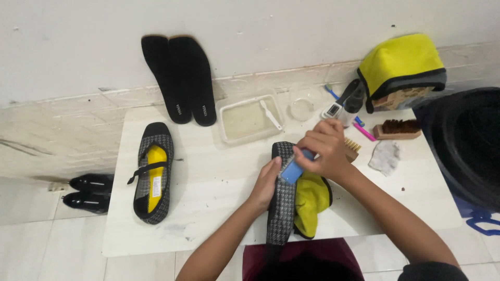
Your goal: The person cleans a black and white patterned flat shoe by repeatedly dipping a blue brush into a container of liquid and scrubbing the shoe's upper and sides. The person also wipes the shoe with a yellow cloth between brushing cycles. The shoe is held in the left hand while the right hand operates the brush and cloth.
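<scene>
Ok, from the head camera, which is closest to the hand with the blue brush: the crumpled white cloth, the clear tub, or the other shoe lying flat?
From the right hand:
1. Crumpled white cloth, just to its right.
2. Clear tub, up and left.
3. Other shoe, far left on the table.

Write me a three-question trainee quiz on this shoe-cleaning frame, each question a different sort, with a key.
1. True or false: the right hand grips a blue brush.
2. What stands against the wall? A) two black insoles B) a bucket C) a broom
3. Fill in: the left hand steadies the checked ____, beside the yellow cloth.

Key: 1 true; 2 A; 3 shoe.
</scene>
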